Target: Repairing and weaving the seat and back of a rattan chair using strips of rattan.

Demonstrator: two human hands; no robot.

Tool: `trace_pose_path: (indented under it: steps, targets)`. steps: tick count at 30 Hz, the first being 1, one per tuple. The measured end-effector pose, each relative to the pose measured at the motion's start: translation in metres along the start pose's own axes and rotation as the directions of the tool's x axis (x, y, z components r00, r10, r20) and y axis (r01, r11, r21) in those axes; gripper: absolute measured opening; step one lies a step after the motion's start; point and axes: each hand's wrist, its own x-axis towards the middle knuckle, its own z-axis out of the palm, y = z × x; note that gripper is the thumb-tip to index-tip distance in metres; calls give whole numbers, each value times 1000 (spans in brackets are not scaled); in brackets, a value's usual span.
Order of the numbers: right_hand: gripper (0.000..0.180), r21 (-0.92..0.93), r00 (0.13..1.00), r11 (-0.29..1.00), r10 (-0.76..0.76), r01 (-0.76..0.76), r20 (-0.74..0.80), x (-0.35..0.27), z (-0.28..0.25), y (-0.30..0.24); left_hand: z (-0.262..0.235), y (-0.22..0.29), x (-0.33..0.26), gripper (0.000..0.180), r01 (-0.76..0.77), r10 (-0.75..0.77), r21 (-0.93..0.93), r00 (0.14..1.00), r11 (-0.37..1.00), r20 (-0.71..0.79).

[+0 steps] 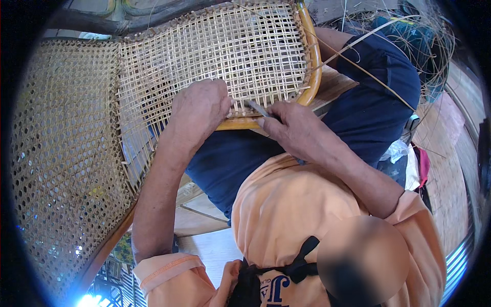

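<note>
A rattan chair frame with a half-woven cane panel (215,51) lies across my lap. My left hand (200,106) rests at the panel's near edge with its fingers curled closed; what they pinch among the strand ends is hidden. Just to its right, my right hand (294,125) grips a slim, pointed metal tool (259,108). The tool's tip reaches in among the cane strands above the curved yellow-brown rattan rim (239,123). Short strand ends stick out along this edge, between my two hands.
Finished, denser cane weave (66,128) spreads to the left. A tangle of loose cane strands (434,46) sits at the far right, with one long strand (376,77) crossing over my knee. Plastic and red cloth (422,165) lie at right.
</note>
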Motion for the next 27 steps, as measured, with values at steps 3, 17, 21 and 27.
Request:
trace_pose_path:
  steps: [3,17,21,27]
  targets:
    - [36,18,999,999,-36,36,10,-8,-4,6,0,-3,4,25,-49,49,13,999,999,-19]
    - [36,-5,994,996,91,-91,67,-10,-25,0,3,1,10,37,-32,34,-27,997,999,66]
    - [35,11,984,990,139,-141,114,-4,-21,1,2,-1,9,36,-28,31,-47,998,998,58]
    - [28,31,998,999,-21,23,-61,-24,-13,22,5,0,9,34,-100,99,-49,995,994,-13]
